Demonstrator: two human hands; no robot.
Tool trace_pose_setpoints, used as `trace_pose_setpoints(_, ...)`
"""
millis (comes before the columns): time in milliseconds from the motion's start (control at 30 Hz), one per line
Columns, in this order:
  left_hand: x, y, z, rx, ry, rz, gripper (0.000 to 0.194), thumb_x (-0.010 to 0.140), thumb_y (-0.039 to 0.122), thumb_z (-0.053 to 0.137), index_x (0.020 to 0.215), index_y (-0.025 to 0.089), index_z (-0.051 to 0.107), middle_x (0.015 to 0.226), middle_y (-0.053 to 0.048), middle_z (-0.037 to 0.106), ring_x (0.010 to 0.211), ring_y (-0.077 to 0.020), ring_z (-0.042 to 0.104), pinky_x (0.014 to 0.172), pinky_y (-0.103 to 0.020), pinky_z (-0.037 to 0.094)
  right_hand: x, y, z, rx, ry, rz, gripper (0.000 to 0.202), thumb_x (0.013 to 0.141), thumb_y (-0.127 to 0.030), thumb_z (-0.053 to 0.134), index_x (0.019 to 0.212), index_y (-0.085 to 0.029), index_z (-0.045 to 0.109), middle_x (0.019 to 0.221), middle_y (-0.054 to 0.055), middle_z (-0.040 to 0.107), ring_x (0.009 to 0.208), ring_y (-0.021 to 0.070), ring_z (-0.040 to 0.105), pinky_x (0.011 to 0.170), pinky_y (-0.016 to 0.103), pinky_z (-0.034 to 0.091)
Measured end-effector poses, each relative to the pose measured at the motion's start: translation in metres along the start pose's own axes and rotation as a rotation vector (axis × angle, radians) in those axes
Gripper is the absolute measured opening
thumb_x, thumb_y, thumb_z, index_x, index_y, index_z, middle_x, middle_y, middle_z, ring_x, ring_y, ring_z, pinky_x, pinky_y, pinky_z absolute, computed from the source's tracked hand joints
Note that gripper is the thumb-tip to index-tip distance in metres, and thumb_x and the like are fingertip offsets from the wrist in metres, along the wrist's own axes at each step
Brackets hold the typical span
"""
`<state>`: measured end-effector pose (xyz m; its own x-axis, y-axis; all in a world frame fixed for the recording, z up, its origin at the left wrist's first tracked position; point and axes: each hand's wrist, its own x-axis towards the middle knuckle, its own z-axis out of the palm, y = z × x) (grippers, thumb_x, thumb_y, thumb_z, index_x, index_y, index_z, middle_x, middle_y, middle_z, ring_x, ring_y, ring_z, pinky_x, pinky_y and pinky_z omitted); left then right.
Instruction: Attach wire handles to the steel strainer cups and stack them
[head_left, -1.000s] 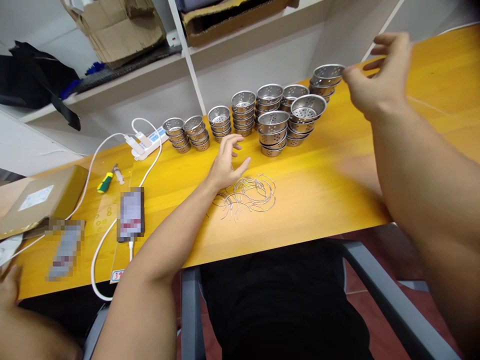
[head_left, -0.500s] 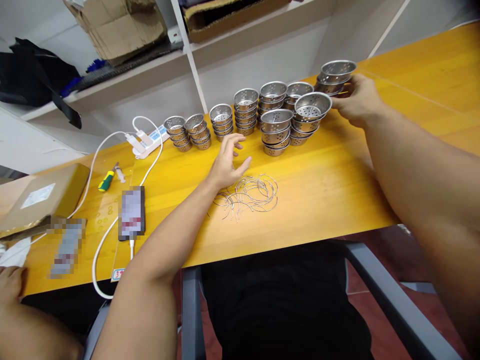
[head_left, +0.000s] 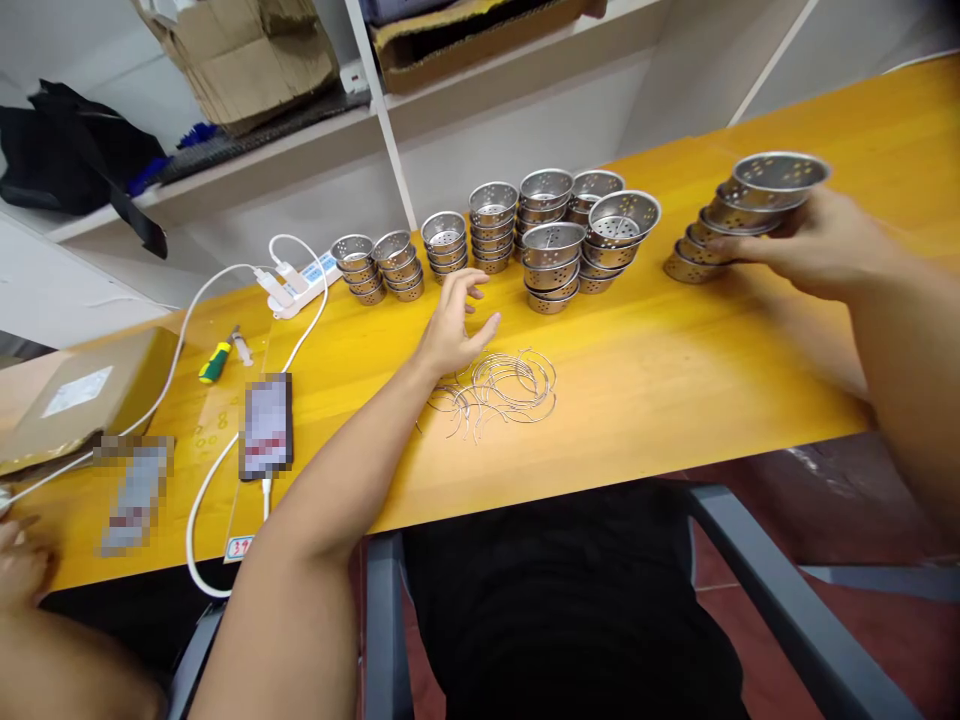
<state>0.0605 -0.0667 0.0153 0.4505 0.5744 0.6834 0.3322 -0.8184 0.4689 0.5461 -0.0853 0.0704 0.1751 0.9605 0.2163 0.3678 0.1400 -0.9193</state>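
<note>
from my remote seat i count nine stacks of perforated metal cups (head_left: pixel 553 275); one tangle of thin wires (head_left: pixel 514 386), too interlaced for me to number; one screwdriver (head_left: pixel 216 363); one power strip (head_left: pixel 306 288); two white plugs (head_left: pixel 273 290) in it; one labelled cardboard box (head_left: pixel 124 372).

A label (head_left: pixel 239 547) on the table (head_left: pixel 630 420) edge shows "39" in red.
</note>
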Motion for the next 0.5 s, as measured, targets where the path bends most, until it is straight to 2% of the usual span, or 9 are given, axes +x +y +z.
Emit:
trace_pose_setpoints(33,0.0,0.0,0.0,0.002,0.0,0.0,0.055,0.112,0.038,0.073,0.162,0.031,0.05,0.164,-0.014,0.061,0.123,-0.0246,0.073,0.097,-0.041,0.067,-0.011,0.0,-0.006,-0.005,-0.031,-0.015,0.091,0.039,-0.064,0.127,0.114,-0.031,0.087,0.153,0.018,0.087,0.144,0.0476,0.081,0.143,0.074,0.052)
trace_pose_setpoints(100,-0.001,0.0,0.0,0.005,-0.008,-0.005,0.055,0.112,0.037,0.073,0.162,0.032,0.05,0.164,-0.015,0.061,0.124,-0.0251,0.073,0.097,-0.042,0.068,-0.035,-0.004,-0.011,-0.01,-0.079,-0.041,0.096,0.04,-0.069,0.126,0.121,-0.033,0.088,0.148,0.017,0.088,0.144,0.0506,0.08,0.142,0.078,0.052)
trace_pose_setpoints(167,-0.001,0.0,0.0,0.007,-0.016,-0.011,0.055,0.112,0.036,0.073,0.162,0.032,0.05,0.164,-0.015,0.061,0.124,-0.0255,0.073,0.096,-0.043,0.068,-0.059,-0.01,-0.007,-0.025,-0.144,-0.033,0.091,0.043,-0.072,0.125,0.117,-0.033,0.089,0.138,0.016,0.091,0.138,0.0528,0.082,0.139,0.082,0.054)
trace_pose_setpoints(233,-0.001,0.0,0.001,0.002,-0.02,-0.015,0.054,0.112,0.035,0.073,0.161,0.032,0.05,0.164,-0.014,0.062,0.124,-0.0256,0.073,0.096,-0.043,0.068,-0.077,-0.018,0.005,-0.029,-0.208,-0.031,0.084,0.047,-0.07,0.124,0.114,-0.033,0.089,0.132,0.015,0.091,0.129,0.053,0.085,0.134,0.086,0.057)
trace_pose_setpoints(333,-0.001,0.001,0.0,-0.008,-0.026,-0.013,0.054,0.112,0.036,0.073,0.16,0.031,0.05,0.162,-0.014,0.062,0.124,-0.0252,0.074,0.097,-0.042,0.069,-0.093,-0.031,0.032,-0.009,-0.336,-0.072,0.074,0.059,-0.071,0.12,0.113,-0.034,0.087,0.123,0.013,0.092,0.121,0.0494,0.087,0.124,0.083,0.068)
trace_pose_setpoints(433,-0.001,0.001,-0.001,-0.005,-0.035,-0.022,0.057,0.11,0.037,0.074,0.161,0.031,0.049,0.162,-0.014,0.062,0.124,-0.0254,0.074,0.097,-0.042,0.069,-0.101,-0.04,0.06,0.041,-0.437,-0.095,0.07,0.067,-0.067,0.119,0.118,-0.034,0.084,0.128,0.011,0.091,0.122,0.0466,0.087,0.126,0.079,0.069)
trace_pose_setpoints(500,-0.001,0.002,-0.001,-0.01,-0.035,-0.022,0.059,0.109,0.037,0.075,0.161,0.031,0.048,0.161,-0.014,0.062,0.124,-0.0258,0.074,0.098,-0.043,0.069,-0.103,-0.042,0.068,0.056,-0.486,-0.057,0.077,0.07,-0.066,0.119,0.131,-0.036,0.081,0.135,0.01,0.091,0.127,0.0461,0.087,0.125,0.075,0.071)
